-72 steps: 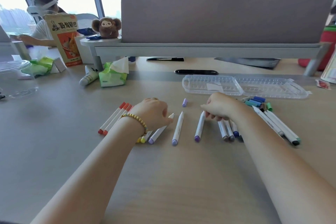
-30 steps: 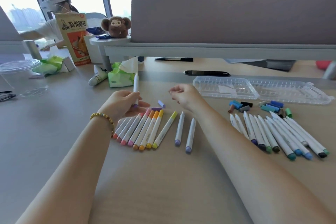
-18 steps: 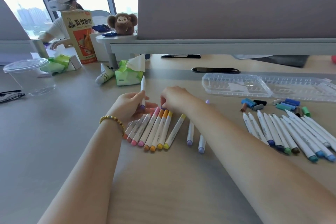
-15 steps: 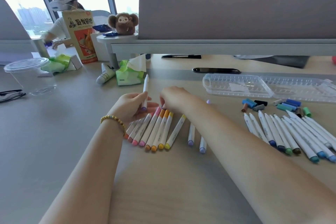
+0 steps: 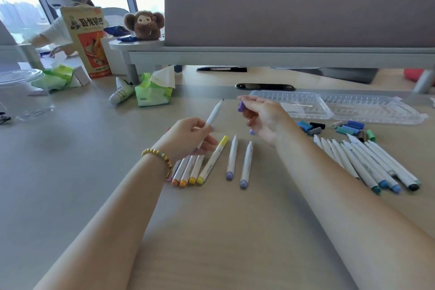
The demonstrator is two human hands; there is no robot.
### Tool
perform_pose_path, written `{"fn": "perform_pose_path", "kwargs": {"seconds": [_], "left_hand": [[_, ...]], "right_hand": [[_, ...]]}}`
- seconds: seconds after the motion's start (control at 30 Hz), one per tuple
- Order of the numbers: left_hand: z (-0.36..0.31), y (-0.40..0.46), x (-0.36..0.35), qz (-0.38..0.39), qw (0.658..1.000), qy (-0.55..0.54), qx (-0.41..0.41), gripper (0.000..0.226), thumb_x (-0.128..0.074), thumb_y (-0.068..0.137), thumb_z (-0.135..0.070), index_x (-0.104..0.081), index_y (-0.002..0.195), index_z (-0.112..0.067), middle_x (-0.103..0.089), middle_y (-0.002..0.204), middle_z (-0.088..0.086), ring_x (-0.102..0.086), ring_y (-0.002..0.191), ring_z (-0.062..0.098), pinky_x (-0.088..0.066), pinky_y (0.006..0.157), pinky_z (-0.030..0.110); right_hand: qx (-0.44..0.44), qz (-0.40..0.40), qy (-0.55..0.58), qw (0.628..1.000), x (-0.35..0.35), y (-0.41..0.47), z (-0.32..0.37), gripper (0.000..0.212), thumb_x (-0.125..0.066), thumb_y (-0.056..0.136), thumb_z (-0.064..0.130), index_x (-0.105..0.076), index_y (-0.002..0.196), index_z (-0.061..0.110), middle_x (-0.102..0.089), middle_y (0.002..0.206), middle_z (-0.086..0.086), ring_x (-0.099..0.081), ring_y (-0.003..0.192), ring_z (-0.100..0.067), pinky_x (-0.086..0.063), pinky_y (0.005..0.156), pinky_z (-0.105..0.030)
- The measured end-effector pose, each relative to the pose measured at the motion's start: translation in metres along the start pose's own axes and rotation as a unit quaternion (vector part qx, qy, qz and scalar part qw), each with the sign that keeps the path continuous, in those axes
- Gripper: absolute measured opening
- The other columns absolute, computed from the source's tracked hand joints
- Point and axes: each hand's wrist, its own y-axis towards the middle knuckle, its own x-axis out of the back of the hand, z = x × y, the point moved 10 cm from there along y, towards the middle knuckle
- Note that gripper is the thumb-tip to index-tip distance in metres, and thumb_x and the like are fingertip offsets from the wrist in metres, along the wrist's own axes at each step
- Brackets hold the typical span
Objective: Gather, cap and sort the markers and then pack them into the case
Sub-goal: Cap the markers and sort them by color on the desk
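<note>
**Uncapped marker in left hand, purple cap in right**

The left hand (image 5: 191, 135) pinches a white marker (image 5: 213, 115) near its lower end, raised off the table (image 5: 70, 172) with the bare tip pointing up and away. The right hand (image 5: 266, 120) pinches a purple cap (image 5: 241, 106) between thumb and fingertips, level with the marker tip and a short gap to its right; cap and tip are apart.

Under the left hand lies a row of capped warm-coloured markers (image 5: 193, 172), side by side and touching. Just right of it lie two lilac-ended markers (image 5: 237, 162), uncapped and slightly apart. Past the right forearm, a fan of blue and green markers (image 5: 367, 167) lies uncapped, with loose caps (image 5: 339, 128) clustered at its far end.

The clear case (image 5: 329, 108) lies open behind the caps, near the desk divider (image 5: 299, 7). The near table edge zone is bare; tissue pack (image 5: 154, 92) and tube (image 5: 121, 93) sit well left.
</note>
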Motion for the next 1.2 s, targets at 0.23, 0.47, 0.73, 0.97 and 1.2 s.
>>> {"fn": "perform_pose_path", "kwargs": {"seconds": [0.23,0.47,0.73,0.97,1.2], "left_hand": [[-0.004,-0.001,-0.005,0.015,0.999,0.031,-0.034,0.013,-0.051,0.095,-0.019,-0.06,0.088,-0.014,-0.068,0.074,0.002,-0.065,0.056,0.005,-0.054,0.055,0.017],[-0.004,-0.002,-0.008,0.028,0.997,0.055,-0.051,0.014,-0.051,0.095,-0.019,-0.061,0.095,-0.011,-0.067,0.073,0.0,-0.064,0.06,0.008,-0.053,0.058,0.018],[-0.006,-0.001,-0.006,0.017,0.993,0.087,-0.073,0.011,-0.052,0.094,-0.019,-0.063,0.097,-0.017,-0.067,0.075,-0.001,-0.062,0.061,0.01,-0.055,0.065,0.021],[-0.007,0.0,-0.006,0.019,0.992,0.095,-0.081,0.011,-0.052,0.094,-0.019,-0.063,0.097,-0.019,-0.067,0.073,-0.003,-0.061,0.059,0.008,-0.054,0.065,0.02],[-0.008,0.0,-0.009,0.028,0.992,0.093,-0.084,0.012,-0.052,0.094,-0.018,-0.064,0.096,-0.017,-0.067,0.072,-0.003,-0.061,0.06,0.008,-0.057,0.071,0.025]], "right_hand": [[-0.022,-0.019,0.052,0.998,0.022,-0.006,-0.009,0.032,-0.045,0.098,0.012,-0.062,0.071,0.011,-0.056,0.068,0.0,-0.041,0.057,-0.007,-0.029,0.05,-0.022],[-0.017,-0.043,0.048,0.998,0.022,-0.008,-0.006,0.025,-0.042,0.1,0.015,-0.056,0.079,0.014,-0.068,0.064,0.003,-0.059,0.058,-0.007,-0.035,0.05,-0.02],[0.045,-0.022,-0.12,0.991,0.014,-0.006,0.006,0.018,-0.05,0.097,0.025,-0.051,0.086,0.012,-0.04,0.058,0.001,-0.031,0.045,-0.008,-0.026,0.037,-0.017],[0.082,-0.049,-0.168,0.981,0.015,-0.01,0.016,0.028,-0.048,0.098,0.028,-0.059,0.075,0.017,-0.036,0.06,0.0,-0.032,0.052,-0.01,-0.036,0.043,-0.02],[0.117,-0.059,-0.197,0.972,0.01,-0.013,0.024,0.028,-0.049,0.097,0.027,-0.062,0.076,0.015,-0.044,0.062,0.002,-0.037,0.054,-0.009,-0.034,0.044,-0.019]]}}
